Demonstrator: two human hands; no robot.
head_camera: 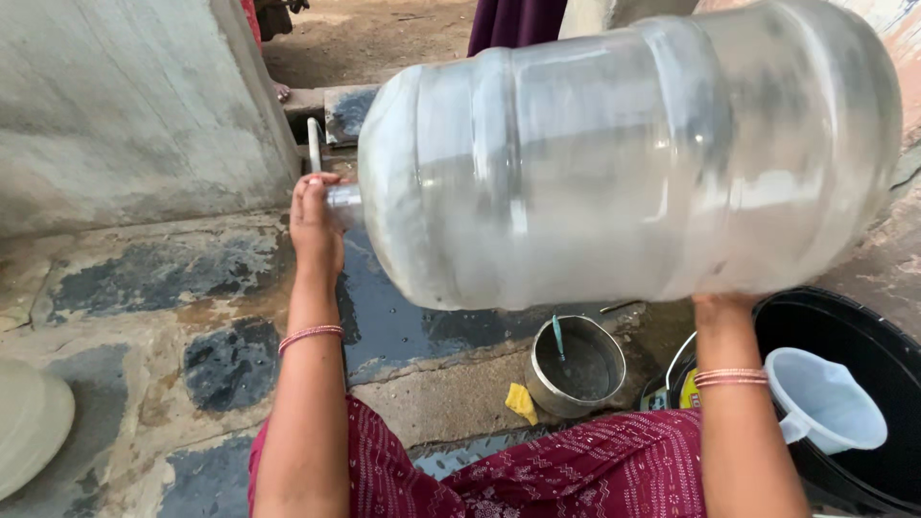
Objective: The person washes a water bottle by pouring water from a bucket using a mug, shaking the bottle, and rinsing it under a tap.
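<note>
Wet, patchy stone floor (230,288) stretches below a grey concrete wall (125,105) at far left. A person seated low holds a large clear plastic water jug (624,163) sideways in the air, blurred, its neck pointing left. The left hand (317,225) is at the neck, fingers wrapped around the mouth. The right hand (724,302) is under the jug's base on the right, mostly hidden, so I cannot tell how its fingers sit. Both wrists wear thin pink bangles. Beneath the jug, a small steel pot (576,364) stands on the floor with a yellow scrap (521,403) just beside it. At near right, a pale plastic mug (825,403) rests in a black tub (863,345).
</note>
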